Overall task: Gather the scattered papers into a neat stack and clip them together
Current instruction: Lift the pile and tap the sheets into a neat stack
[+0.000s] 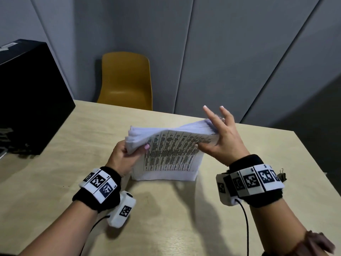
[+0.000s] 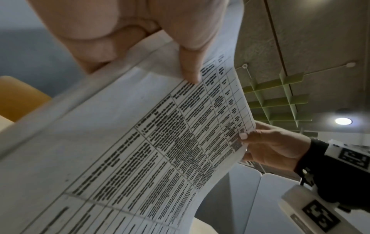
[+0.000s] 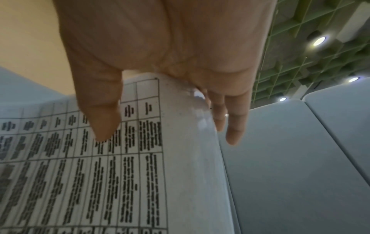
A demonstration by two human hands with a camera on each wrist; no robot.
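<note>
A thick stack of papers (image 1: 169, 154), its front sheet a printed table, stands on its lower edge on the wooden table (image 1: 166, 218). My left hand (image 1: 136, 147) grips the upper left corner, thumb (image 2: 190, 71) on the printed face and fingers behind. My right hand (image 1: 206, 132) pinches the upper right corner, thumb (image 3: 104, 126) in front, while two fingers stick up straight behind the bent top edge. The top of the stack (image 2: 140, 142) curves and its sheets fan unevenly. A black binder clip (image 1: 282, 174) lies on the table just right of my right wrist.
A large black box (image 1: 27, 98) sits on the table's left side. A yellow chair (image 1: 127, 80) stands beyond the far edge, before grey wall panels. The table's right edge runs close to the binder clip.
</note>
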